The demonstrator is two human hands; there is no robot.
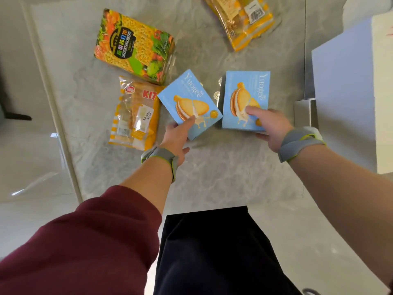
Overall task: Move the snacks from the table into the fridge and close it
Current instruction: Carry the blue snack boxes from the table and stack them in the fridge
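Left hand (175, 138) fingers grasp the near corner of the left blue box (189, 99), thumb on top. Right hand (274, 128) fingers grasp the near edge of the right blue box (247, 90), thumb underneath. Narrow gap between boxes. The left one is skewed, its corner at the orange cracker bag (136, 116), the right one is near the white unit (344, 86), and a wide strip of grey surface (212, 171) runs to the near edge.

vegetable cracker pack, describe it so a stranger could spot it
On the grey marble table, look to the far left, beyond the left blue box and just behind the orange KIT pack. The vegetable cracker pack is the only one printed with green and red vegetables and a dark round label.
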